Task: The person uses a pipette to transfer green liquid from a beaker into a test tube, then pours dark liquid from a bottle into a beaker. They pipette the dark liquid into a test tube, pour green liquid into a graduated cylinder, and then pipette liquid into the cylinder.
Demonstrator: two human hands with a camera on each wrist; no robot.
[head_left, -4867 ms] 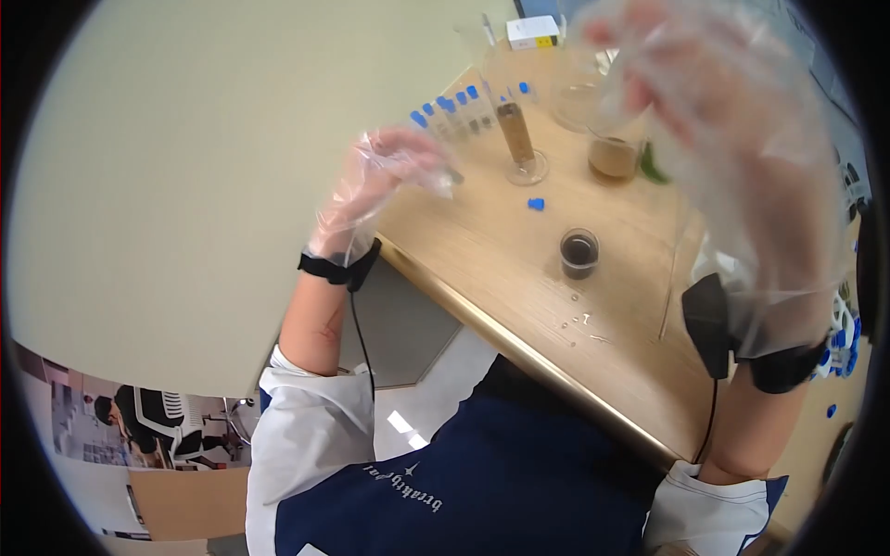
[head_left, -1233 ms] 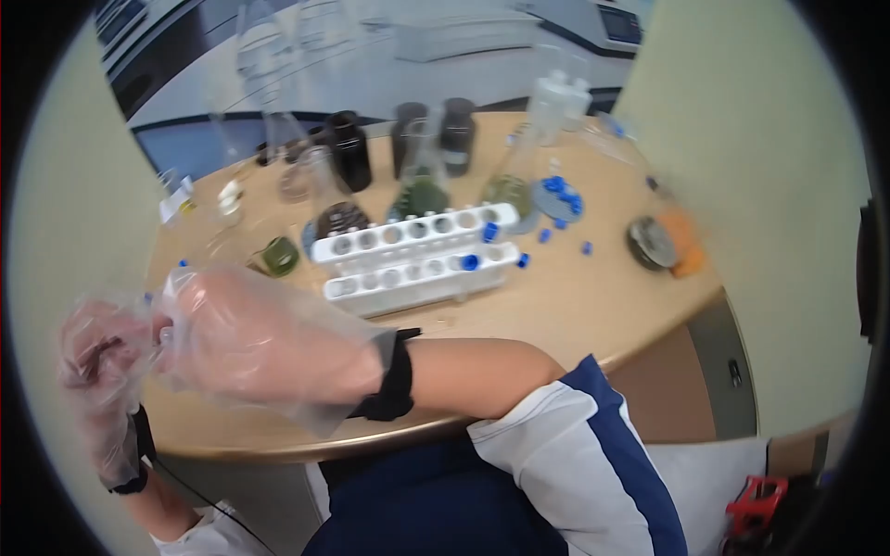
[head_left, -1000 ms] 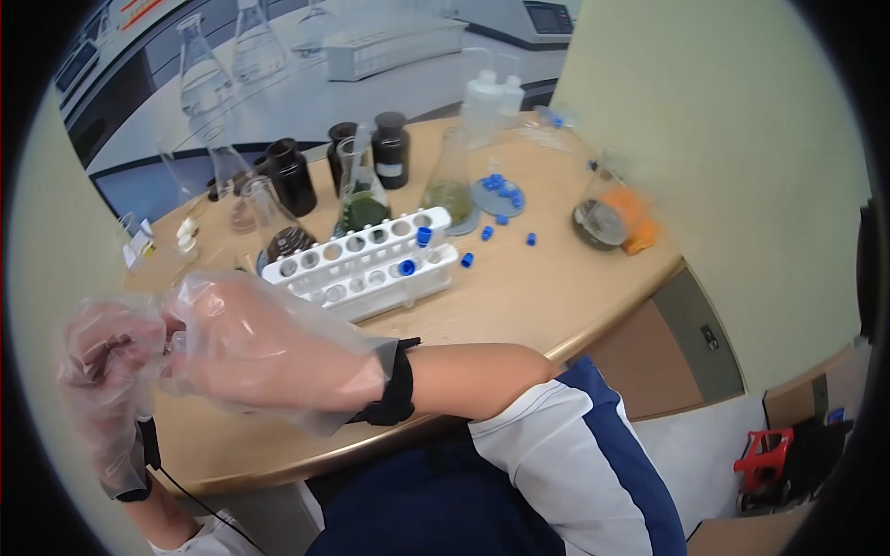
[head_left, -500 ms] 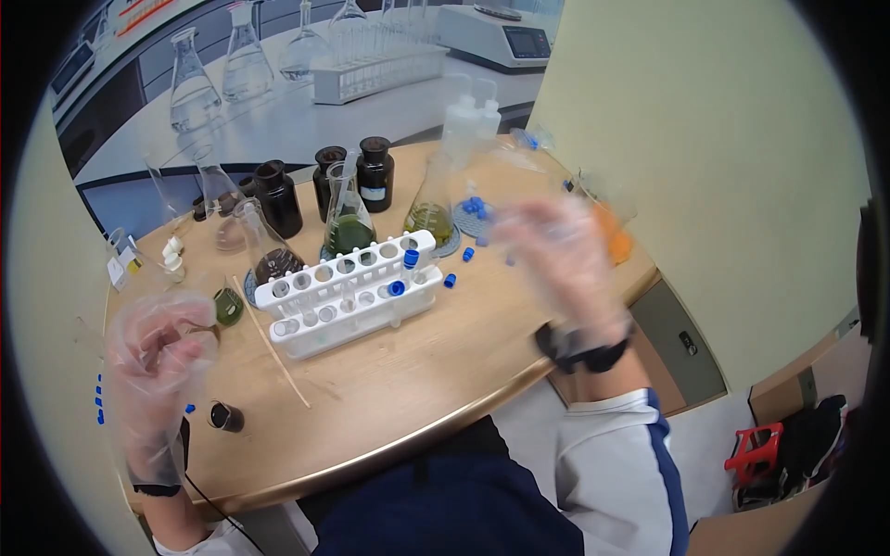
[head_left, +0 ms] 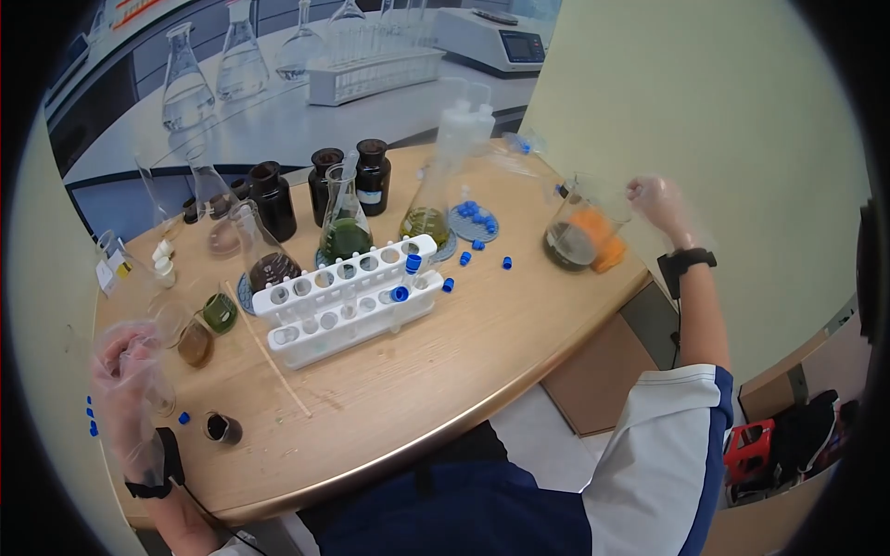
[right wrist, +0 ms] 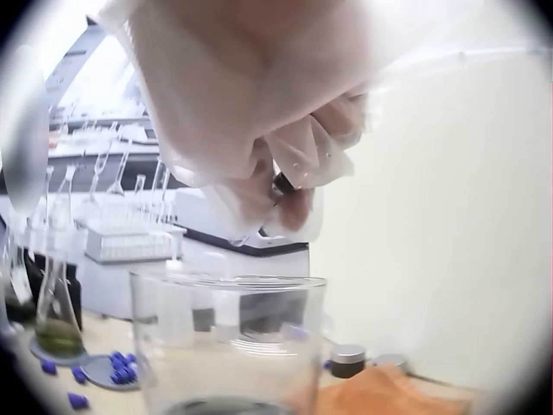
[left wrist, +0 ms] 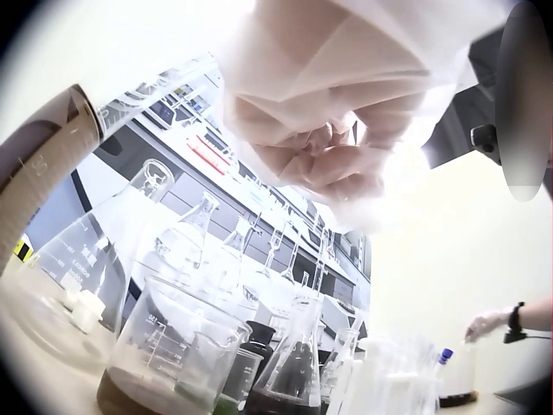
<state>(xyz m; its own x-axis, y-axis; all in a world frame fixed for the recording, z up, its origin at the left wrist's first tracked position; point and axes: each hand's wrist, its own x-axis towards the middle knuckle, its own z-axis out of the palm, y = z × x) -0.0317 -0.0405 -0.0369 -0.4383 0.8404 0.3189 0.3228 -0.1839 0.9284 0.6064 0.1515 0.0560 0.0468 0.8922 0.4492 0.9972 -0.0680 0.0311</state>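
A small dark item (right wrist: pixel 283 183), too blurred to identify, is pinched between the fingers of the right hand (head_left: pixel 666 206), which is held just above the rim of a glass beaker (head_left: pixel 577 227) of dark liquid, placed at right on the table (head_left: pixel 417 398) beside an orange cloth (head_left: pixel 608 246). The left hand (head_left: pixel 130 375) is raised at lower left, its fingers curled; whether anything is gripped cannot be told. Near it, a small cup (head_left: pixel 222 428) is noted. A white tube rack (head_left: pixel 362 331) is positioned at centre.
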